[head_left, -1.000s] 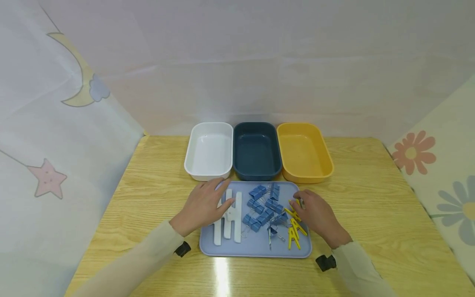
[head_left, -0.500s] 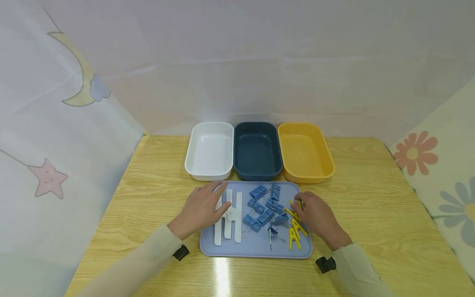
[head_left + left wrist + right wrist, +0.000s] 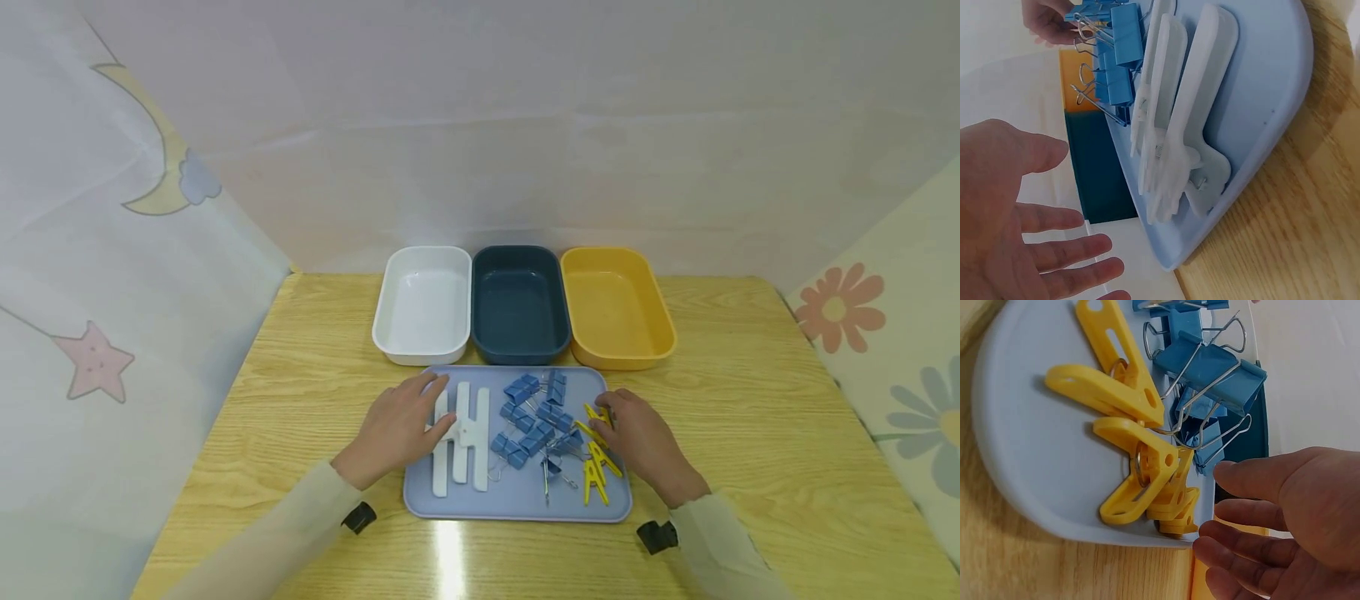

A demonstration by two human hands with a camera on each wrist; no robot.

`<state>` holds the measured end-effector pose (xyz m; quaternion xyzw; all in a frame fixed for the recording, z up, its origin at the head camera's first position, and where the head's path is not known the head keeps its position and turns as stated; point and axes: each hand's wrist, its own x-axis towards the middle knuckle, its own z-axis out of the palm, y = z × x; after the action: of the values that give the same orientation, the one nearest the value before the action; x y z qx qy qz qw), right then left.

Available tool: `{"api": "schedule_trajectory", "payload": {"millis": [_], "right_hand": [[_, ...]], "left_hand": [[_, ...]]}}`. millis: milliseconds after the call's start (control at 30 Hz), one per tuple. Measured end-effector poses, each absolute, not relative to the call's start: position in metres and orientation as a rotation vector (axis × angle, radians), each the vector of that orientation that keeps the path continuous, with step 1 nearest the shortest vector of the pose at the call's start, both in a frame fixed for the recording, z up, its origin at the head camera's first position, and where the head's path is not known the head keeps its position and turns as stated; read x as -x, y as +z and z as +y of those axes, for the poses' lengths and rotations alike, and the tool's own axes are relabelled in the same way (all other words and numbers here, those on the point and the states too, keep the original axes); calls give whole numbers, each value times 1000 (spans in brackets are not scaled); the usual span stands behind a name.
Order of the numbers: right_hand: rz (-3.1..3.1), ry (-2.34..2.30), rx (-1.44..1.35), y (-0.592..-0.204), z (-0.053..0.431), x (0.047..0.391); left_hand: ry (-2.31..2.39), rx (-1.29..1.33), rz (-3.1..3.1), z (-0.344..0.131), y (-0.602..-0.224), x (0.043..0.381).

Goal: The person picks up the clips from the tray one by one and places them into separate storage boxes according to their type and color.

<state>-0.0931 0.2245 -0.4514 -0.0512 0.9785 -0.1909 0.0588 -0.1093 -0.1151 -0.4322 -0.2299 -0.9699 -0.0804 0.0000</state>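
On a pale blue tray (image 3: 517,505) lie white bag clips (image 3: 482,458) at the left, blue binder clips (image 3: 537,437) in the middle and yellow clothespins (image 3: 592,485) at the right. My left hand (image 3: 393,429) hovers over the tray's left edge, partly covering the leftmost white clip. In the left wrist view its fingers (image 3: 1063,253) are spread and hold nothing. Beside the yellow clothespins is my right hand (image 3: 639,433), hiding part of the upper ones. The right wrist view shows that hand's fingers (image 3: 1244,540) loosely bent near the tray rim, gripping nothing.
Behind the tray, a white bin (image 3: 423,312), a dark blue bin (image 3: 519,312) and a yellow bin (image 3: 615,312) stand side by side. All rest on a wooden table (image 3: 750,400). A pale cloth wall (image 3: 517,167) rises along the back and sides.
My left hand has drawn back to the left, uncovering more of the white bag clips. The right hand has barely shifted, and the clips on the tray have not moved.
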Motion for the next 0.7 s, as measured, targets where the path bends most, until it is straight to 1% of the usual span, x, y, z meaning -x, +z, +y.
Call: {"api": "schedule_trajectory", "payload": {"millis": [700], "right_hand": [[2952,-635,155,-458,220,96]], "left_hand": [[-316,671,-3082,-126,-444,106]]}}
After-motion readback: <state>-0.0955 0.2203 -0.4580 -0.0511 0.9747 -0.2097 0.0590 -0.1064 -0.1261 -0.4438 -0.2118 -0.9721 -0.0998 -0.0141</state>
